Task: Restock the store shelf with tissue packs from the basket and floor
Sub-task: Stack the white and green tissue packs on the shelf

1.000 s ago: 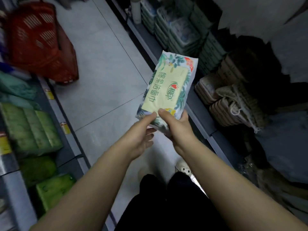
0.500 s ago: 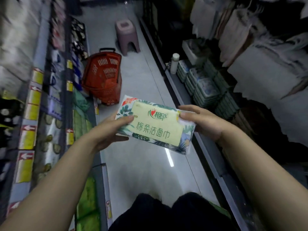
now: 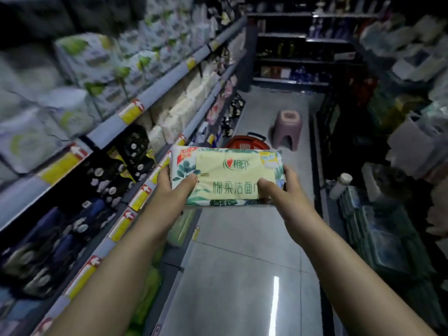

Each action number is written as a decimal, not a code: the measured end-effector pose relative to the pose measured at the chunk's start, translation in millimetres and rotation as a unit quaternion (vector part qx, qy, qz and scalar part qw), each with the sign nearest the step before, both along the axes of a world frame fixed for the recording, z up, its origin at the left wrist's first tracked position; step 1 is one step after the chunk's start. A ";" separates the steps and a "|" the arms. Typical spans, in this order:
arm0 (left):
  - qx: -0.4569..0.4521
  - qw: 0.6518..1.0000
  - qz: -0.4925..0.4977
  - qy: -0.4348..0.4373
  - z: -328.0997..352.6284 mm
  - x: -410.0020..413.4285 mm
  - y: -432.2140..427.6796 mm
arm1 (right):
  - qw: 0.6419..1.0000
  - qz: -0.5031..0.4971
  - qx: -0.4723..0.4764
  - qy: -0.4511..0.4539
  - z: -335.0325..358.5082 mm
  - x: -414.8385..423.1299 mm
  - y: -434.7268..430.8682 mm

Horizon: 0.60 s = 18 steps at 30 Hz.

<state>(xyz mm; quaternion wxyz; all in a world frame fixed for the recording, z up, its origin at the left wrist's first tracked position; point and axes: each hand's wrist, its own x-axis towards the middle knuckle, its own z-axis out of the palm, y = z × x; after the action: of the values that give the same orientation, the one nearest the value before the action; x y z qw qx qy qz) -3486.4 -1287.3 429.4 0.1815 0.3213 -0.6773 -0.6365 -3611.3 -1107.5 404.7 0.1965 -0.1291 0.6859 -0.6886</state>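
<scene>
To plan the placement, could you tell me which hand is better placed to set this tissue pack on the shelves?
Probably the left hand: it grips the end of the tissue pack nearest the tissue shelves on the person's left. The right hand holds the far end, over the floor.

One held tissue pack (image 3: pixel 228 177), one basket (image 3: pixel 242 142), one stool (image 3: pixel 287 128).

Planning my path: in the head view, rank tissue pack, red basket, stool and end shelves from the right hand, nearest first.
1. Tissue pack, in the right hand.
2. Red basket, floor beyond it.
3. Stool, farther, slightly right.
4. End shelves, aisle's far end.
</scene>
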 end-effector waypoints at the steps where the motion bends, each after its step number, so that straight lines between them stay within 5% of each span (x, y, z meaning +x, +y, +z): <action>1: -0.002 0.999 0.034 0.009 7.1 7.1 1.8 | 0.999 0.030 -0.010 0.014 9.0 -3.0 -8.2; 18: -0.193 0.903 0.379 0.059 134.0 215.8 28.5 | 0.901 0.397 -0.122 0.126 133.2 111.0 -135.3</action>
<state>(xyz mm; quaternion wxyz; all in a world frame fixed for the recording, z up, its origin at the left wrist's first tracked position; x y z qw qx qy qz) -3270.5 -1258.8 563.4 0.5071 0.4746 -0.6018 -0.3943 -3500.3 -1242.8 537.9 0.3484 -0.4996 0.5071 -0.6098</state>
